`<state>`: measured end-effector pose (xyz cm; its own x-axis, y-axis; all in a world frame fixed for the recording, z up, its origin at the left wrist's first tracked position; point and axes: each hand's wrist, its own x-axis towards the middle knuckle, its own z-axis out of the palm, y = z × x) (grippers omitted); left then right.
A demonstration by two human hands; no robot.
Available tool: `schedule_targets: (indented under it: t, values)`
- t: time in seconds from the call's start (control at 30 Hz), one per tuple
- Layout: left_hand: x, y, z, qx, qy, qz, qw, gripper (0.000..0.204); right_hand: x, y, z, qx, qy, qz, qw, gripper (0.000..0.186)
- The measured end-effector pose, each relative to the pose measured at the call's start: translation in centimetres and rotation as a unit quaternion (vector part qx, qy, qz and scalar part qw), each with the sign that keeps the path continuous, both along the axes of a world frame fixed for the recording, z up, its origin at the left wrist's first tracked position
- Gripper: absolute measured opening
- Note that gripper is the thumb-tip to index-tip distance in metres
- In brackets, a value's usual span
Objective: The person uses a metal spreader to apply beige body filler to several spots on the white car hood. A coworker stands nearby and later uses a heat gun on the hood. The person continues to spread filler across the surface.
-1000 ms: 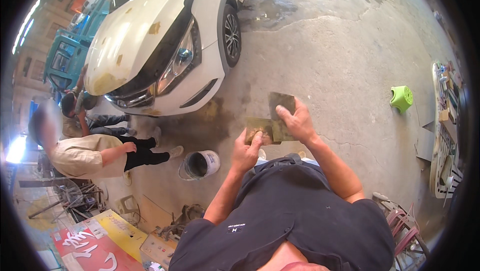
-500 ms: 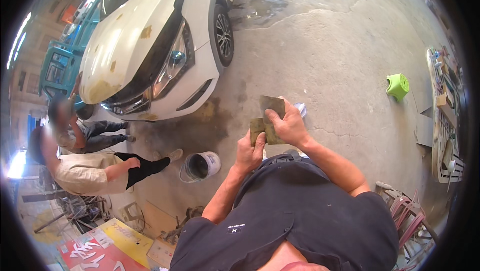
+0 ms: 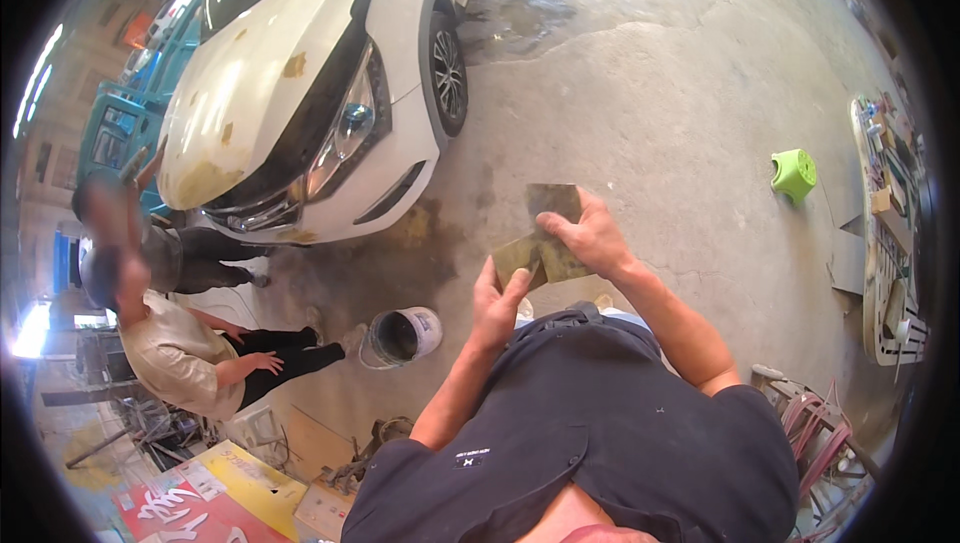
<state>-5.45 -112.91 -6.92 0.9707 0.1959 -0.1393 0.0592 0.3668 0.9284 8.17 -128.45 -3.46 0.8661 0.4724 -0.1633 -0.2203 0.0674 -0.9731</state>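
Low in front of my body, my left hand [image 3: 497, 308] pinches the lower left corner of a worn, olive-brown sandpaper sheet [image 3: 515, 252]. My right hand [image 3: 597, 240] grips it from the other side, the thumb pressed on its face. A darker square part stands up above that thumb, and a paler part slants down toward my left hand. Whether this is one folded sheet or two pieces, I cannot tell. Fingers behind the sheet are hidden.
A white car [image 3: 400, 198] with brownish patches on its bonnet stands ahead to the left. A bucket [image 3: 424, 329] sits left of me. Two people [image 3: 185, 358] are at the far left. A green stool [image 3: 794, 175] and a cluttered rack [image 3: 870, 243] are on the right.
The sandpaper's lower part now spreads wider and slants between my hands. My right hand has shifted slightly right. At the left, the person in the beige shirt has turned and both people have moved.
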Motion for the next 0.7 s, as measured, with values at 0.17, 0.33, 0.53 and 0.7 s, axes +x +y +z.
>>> schedule_targets:
  t: [0.17, 0.33, 0.53, 0.7]
  values:
    - [0.1, 1.3, 1.1, -0.292, 0.024, -0.092, 0.952, 0.059, -0.4, 0.5, -0.3, -0.031, 0.001, 0.058, 0.998, 0.030]
    - [0.4, 0.5, -0.2, -0.345, 0.053, -0.054, 0.936, 0.058, -1.0, 1.5, -0.7, 0.008, 0.040, 0.073, 0.997, 0.032]
    - [1.1, 0.4, -1.6, -0.379, 0.099, -0.037, 0.920, 0.058, -0.9, 2.0, -2.9, -0.023, 0.018, 0.096, 0.995, 0.033]
    - [1.4, 1.3, -2.4, -0.361, 0.063, -0.047, 0.929, 0.052, -0.3, 2.1, -2.9, -0.029, -0.029, 0.067, 0.997, 0.028]
